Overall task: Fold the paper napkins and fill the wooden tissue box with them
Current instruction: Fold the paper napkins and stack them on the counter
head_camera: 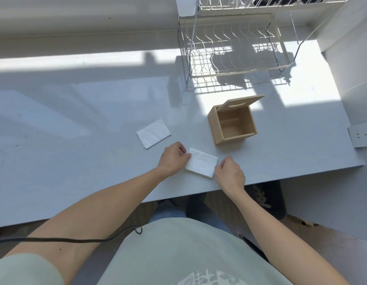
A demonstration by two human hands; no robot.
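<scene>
Two napkins [201,163] [153,133], one wooden box [232,122], both hands [174,156] [229,174] pinching one.

Wire dish rack [238,52] stands on pale worktop [75,124] at one o'clock. White socket strip [361,137] lies at three o'clock edge.

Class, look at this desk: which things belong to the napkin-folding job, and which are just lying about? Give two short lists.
Belongs to the job:
napkin being folded
second napkin
wooden tissue box
left hand
right hand

Just lying about:
wire dish rack
power strip
black cable
</scene>
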